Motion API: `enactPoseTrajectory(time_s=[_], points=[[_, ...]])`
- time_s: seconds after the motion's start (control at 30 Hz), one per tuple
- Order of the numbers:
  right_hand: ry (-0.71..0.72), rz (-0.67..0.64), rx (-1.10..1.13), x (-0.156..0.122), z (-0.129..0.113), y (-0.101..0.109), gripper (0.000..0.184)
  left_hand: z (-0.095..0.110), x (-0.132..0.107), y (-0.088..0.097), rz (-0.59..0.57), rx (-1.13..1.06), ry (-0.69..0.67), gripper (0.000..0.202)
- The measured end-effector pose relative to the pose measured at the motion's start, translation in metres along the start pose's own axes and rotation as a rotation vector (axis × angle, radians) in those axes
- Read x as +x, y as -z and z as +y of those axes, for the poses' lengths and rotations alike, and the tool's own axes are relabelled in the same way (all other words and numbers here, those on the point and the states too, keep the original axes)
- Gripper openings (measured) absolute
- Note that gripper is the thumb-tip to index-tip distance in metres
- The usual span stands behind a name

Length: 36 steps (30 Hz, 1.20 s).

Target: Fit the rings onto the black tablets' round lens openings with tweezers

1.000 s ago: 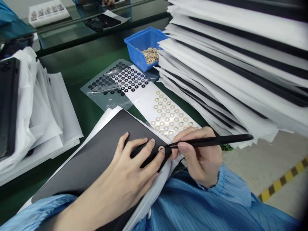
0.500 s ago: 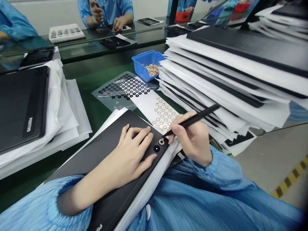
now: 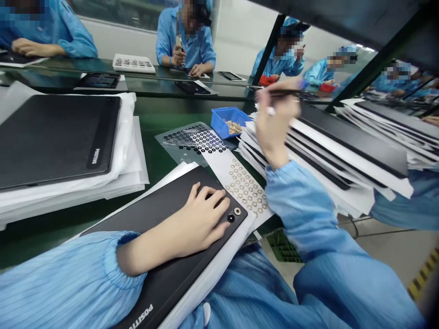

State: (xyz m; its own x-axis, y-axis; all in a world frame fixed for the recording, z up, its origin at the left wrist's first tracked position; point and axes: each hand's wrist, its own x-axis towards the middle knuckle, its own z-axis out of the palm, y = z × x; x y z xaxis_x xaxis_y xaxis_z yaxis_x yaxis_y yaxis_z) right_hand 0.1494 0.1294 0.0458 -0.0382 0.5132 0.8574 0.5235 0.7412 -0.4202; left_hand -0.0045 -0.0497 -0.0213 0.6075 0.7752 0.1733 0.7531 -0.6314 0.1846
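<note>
A black tablet back cover (image 3: pixel 164 196) marked with white lettering lies on white sheets in front of me. My left hand (image 3: pixel 202 219) rests on it, fingers spread, holding it down. Close to the fingertips, at the cover's corner, are a black round lens ring (image 3: pixel 231 218) and a pale gold ring (image 3: pixel 237 211). Raised over the stacked covers, my right hand (image 3: pixel 276 121) is smeared by motion. Its fingers are closed around slim black tweezers (image 3: pixel 285 92), whose tips I cannot make out. Beyond the cover lies a white sheet of gold ring stickers (image 3: pixel 245 185).
A clear sheet of black rings (image 3: pixel 195 139) lies near a blue bin (image 3: pixel 224 123) of small parts. Covers interleaved with paper are stacked left (image 3: pixel 68 137) and right (image 3: pixel 343 141). Across the bench, co-workers (image 3: pixel 187 41) sit near a white tray (image 3: pixel 133 63).
My right hand has lifted the tweezers from the gold ring and swung up and away. The gold ring stays on the cover. My left hand remains on the cover; the camera view has tilted up.
</note>
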Motion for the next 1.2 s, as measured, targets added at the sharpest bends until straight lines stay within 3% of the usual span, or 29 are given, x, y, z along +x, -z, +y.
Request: enactPoseTrajectory(time_s=[0.07, 0.13, 0.23, 0.43, 0.53, 0.63, 0.7, 0.83, 1.2], points=[[-0.023, -0.147, -0.078, 0.012, 0.015, -0.014, 0.014, 0.0, 0.0, -0.002, 0.008, -0.008, -0.001, 0.035], [-0.024, -0.127, -0.045, 0.014, 0.022, -0.017, 0.013, -0.001, 0.0, -0.003, 0.017, -0.015, -0.009, 0.035], [-0.083, -0.121, 0.133, -0.001, 0.016, -0.001, 0.019, -0.001, 0.0, -0.003, 0.025, -0.017, -0.007, 0.035], [-0.46, -0.309, 0.384, -0.083, -0.025, 0.059, 0.024, 0.0, 0.001, 0.0, 0.031, -0.018, -0.016, 0.035], [-0.631, -0.269, 0.441, -0.129, -0.045, 0.08, 0.019, -0.001, 0.001, -0.001, 0.032, -0.027, -0.017, 0.033], [-0.714, -0.149, 0.451, -0.154, -0.058, 0.084, 0.017, -0.001, 0.002, -0.002, 0.045, -0.019, -0.028, 0.032], [-0.739, -0.105, 0.464, -0.16, -0.061, 0.081, 0.016, -0.001, 0.002, -0.003, 0.06, -0.006, -0.037, 0.033], [-0.769, -0.149, 0.427, -0.161, -0.062, 0.077, 0.014, -0.002, 0.001, -0.006, 0.07, 0.009, -0.041, 0.031], [-0.689, -0.139, 0.196, -0.157, -0.075, 0.075, 0.012, -0.002, 0.002, -0.007, 0.098, 0.011, -0.045, 0.029]])
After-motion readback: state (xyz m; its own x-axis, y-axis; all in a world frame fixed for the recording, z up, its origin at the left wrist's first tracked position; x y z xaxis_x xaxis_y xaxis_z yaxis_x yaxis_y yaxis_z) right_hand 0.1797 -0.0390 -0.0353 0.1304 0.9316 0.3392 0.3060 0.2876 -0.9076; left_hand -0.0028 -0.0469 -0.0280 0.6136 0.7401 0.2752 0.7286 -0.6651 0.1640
